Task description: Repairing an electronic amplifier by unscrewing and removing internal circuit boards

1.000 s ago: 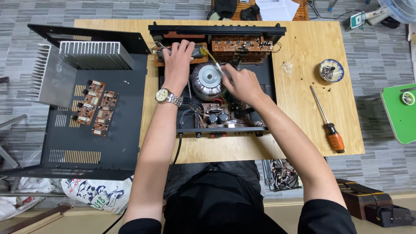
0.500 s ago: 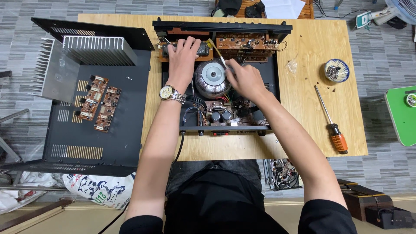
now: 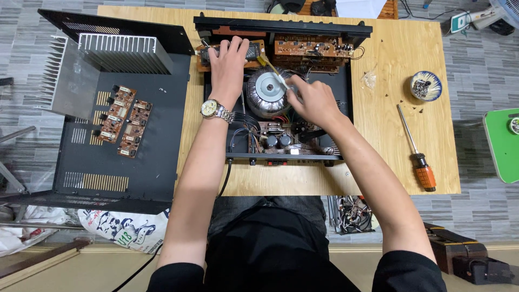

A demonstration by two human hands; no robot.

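An opened black amplifier chassis point(image 3: 346, 97) lies on a wooden table point(image 3: 378, 140). My left hand point(image 3: 228, 67), with a wristwatch, presses flat on a brown circuit board point(image 3: 254, 51) at the chassis's back left. My right hand point(image 3: 311, 100) grips a thin yellow-handled tool point(image 3: 270, 67) that slants toward that board, above the round silver transformer point(image 3: 267, 92). A second brown circuit board point(image 3: 313, 47) sits at the back right of the chassis.
The black cover panel point(image 3: 146, 157) with a finned heatsink point(image 3: 116, 51) and two small boards point(image 3: 123, 119) lies at the left. An orange-handled screwdriver point(image 3: 417, 151) and a small bowl of screws point(image 3: 425, 85) rest on the table's right side. A green stool point(image 3: 503, 143) stands further right.
The view has shifted slightly. My right hand has drawn a little nearer over the transformer with the tool; my left hand stays on the board.
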